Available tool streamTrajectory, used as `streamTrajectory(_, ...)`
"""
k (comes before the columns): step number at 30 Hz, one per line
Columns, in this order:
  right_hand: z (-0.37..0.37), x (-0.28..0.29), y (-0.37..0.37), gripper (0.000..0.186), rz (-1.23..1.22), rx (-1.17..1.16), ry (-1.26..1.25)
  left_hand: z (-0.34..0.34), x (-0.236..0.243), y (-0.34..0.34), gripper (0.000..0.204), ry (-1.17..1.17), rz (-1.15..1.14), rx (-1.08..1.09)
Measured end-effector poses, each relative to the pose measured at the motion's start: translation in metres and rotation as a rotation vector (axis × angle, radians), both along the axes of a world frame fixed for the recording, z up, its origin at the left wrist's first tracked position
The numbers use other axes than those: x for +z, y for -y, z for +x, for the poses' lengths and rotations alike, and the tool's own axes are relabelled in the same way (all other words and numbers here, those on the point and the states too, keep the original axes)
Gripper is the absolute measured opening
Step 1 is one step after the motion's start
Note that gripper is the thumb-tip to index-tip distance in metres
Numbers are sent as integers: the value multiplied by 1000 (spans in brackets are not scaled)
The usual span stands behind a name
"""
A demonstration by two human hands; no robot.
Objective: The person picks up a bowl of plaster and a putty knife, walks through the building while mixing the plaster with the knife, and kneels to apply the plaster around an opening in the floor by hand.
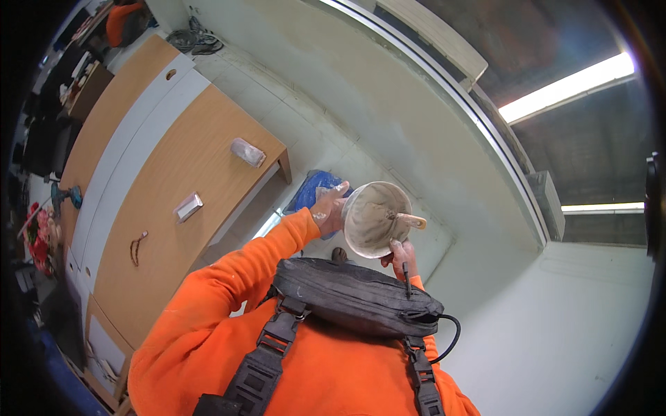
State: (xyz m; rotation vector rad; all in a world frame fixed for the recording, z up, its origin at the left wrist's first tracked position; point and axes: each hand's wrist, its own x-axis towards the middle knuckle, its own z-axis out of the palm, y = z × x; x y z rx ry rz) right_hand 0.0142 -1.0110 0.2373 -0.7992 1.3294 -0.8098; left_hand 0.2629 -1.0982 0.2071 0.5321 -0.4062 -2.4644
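Wooden bench [191, 142] spans frame left; near centre, the left hand [327, 211] and right hand [402, 257] clasp a whitish bowl [366, 225] holding a tan-handled tool [411, 220].

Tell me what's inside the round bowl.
The bowl holds a pale greyish coating smeared over its inside, plus a tool whose light orange handle juts past the rim. The coating hides the surface beneath; the tool's other end can't be made out.

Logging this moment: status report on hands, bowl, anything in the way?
Bowl held: left hand at left side, right hand at lower-right rim. Residue inside. In the way: tool handle crossing rim.
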Motion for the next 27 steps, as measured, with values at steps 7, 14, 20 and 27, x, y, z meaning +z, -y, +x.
streamTrajectory(7, -49, -7, 15, 30, -7, 273, -63, -39, 25, -7, 76, -127, 130, 186)
streamTrajectory(14, -99, -6, 24, 32, -118, 292, -48, -110, -14, -100, 73, 209, 62, 638)
streamTrajectory(20, -98, -2, 44, 33, -305, 343, -72, -121, 5, -161, 73, 543, -83, 820)
streamTrajectory(27, -52, 49, 38, 20, -634, 683, -193, -93, 31, -234, 63, 575, -134, 1152)
